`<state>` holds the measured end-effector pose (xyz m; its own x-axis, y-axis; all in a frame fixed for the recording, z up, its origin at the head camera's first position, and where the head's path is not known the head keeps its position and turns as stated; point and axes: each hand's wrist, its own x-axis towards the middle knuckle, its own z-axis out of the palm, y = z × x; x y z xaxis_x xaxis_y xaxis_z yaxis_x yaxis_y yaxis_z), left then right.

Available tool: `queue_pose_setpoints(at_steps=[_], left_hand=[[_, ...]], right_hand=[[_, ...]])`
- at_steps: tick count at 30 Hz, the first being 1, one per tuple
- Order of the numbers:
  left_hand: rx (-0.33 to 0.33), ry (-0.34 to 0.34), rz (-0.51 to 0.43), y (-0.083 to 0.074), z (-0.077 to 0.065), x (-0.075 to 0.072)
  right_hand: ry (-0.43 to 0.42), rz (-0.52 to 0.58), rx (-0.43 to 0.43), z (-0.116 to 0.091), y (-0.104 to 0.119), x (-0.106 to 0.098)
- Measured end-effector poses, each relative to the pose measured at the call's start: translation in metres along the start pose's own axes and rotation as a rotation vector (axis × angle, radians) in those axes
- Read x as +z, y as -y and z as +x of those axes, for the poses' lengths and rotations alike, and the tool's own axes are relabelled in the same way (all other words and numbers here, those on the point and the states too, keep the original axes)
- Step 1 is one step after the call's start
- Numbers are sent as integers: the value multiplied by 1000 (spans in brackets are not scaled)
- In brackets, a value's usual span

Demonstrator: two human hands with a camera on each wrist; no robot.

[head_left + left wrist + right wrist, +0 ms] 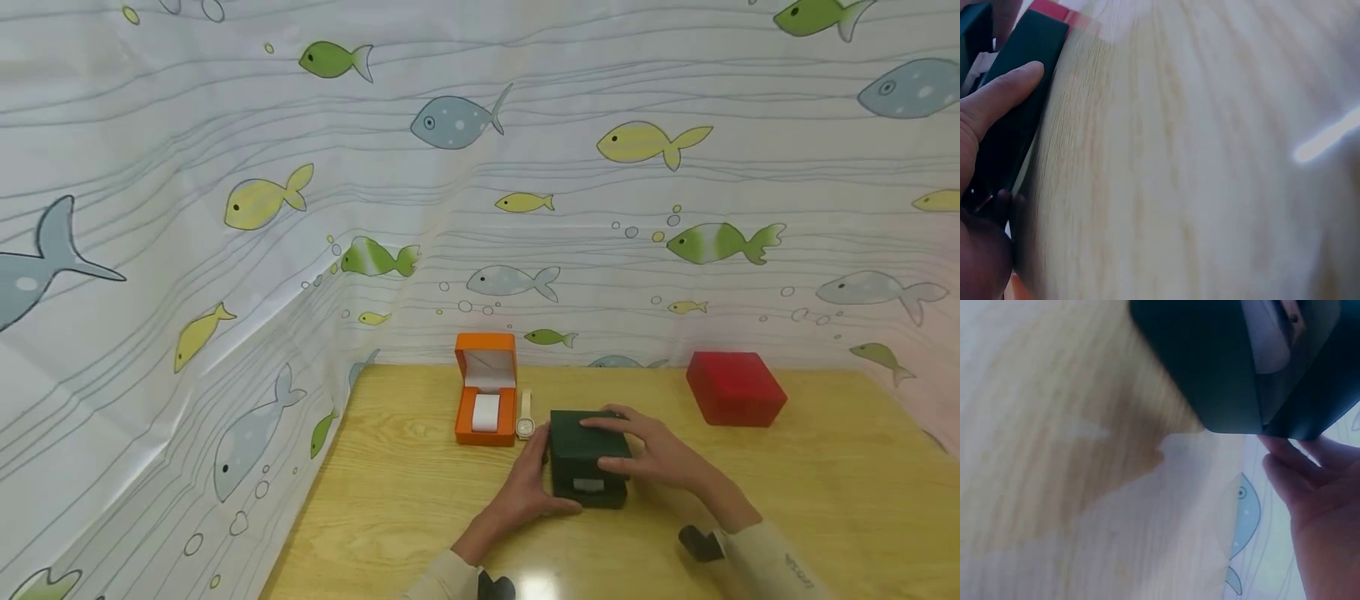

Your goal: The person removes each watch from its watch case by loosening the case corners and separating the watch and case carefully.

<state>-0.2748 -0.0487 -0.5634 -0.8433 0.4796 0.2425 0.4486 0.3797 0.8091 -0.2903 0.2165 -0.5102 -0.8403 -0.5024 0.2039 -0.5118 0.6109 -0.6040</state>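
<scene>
A dark green box (576, 442) sits on the wooden table between both hands. My left hand (527, 490) grips its lower part, thumb along the front and fingers at the left side. The left wrist view shows that thumb (1013, 87) lying on the green front wall. On the lid, my right hand (660, 454) holds the far edge with its fingers and the front with its thumb. Seen from the right wrist, the lid stands partly raised, and a whitish piece (1266, 337) shows in the gap. The rest of the inside is hidden.
Left of the green box lies a wristwatch (526, 427) with a pale strap. Beside it stands an orange box (465, 427), lid up, with a white cushion (486, 412) inside. A red box (737, 389) is at the back right. Fish-patterned sheeting (420, 192) borders the table behind and left.
</scene>
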Motion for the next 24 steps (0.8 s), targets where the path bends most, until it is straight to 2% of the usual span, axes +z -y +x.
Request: queue_pose_setpoints(at_steps=[5, 12, 24], left_hand=[[13, 4, -11, 1, 0, 1], [-9, 12, -34, 0, 0, 0], [-10, -1, 16, 0, -1, 1]], right_hand=[[21, 38, 33, 5, 0, -3], [28, 64, 46, 10, 2, -7], [77, 236, 159, 25, 6, -16]])
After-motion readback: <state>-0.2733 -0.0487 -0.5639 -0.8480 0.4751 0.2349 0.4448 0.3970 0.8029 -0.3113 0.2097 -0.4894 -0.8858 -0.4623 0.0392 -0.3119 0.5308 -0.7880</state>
